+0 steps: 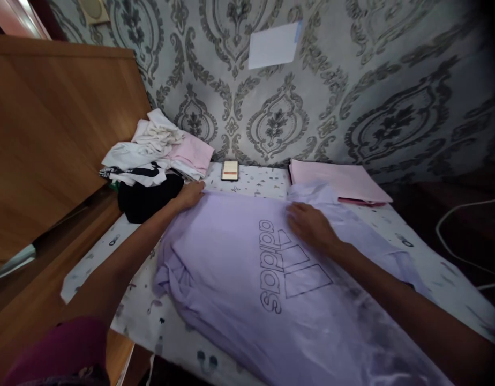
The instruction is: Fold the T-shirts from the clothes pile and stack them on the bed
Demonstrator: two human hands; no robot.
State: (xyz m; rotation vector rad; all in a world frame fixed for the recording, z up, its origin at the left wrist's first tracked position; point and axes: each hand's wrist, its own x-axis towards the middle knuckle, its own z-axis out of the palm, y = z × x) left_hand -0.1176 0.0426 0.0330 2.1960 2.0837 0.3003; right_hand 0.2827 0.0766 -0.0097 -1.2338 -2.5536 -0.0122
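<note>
A lilac T-shirt (227,241) with an outlined "adidas" print lies spread over a patterned white cloth. Its hem side bunches in loose folds at the left, and its near part runs out of view at the bottom. At the shirt's far left corner, my left hand (192,194) has its fingers closed on the fabric edge. My right hand (312,224) rests on the shirt by the top of the print, fingers stretched toward the far edge and slightly blurred. Beyond that hand, a sleeve-like part of the lilac fabric spreads to the right.
Crumpled white and pink clothes (151,145) and a black garment (149,198) lie at the left beside a wooden panel (62,128). A small framed card or device (230,170) lies near the wall. Folded pink cloth (331,179) lies at the back right. A white cable (444,225) curves at the far right.
</note>
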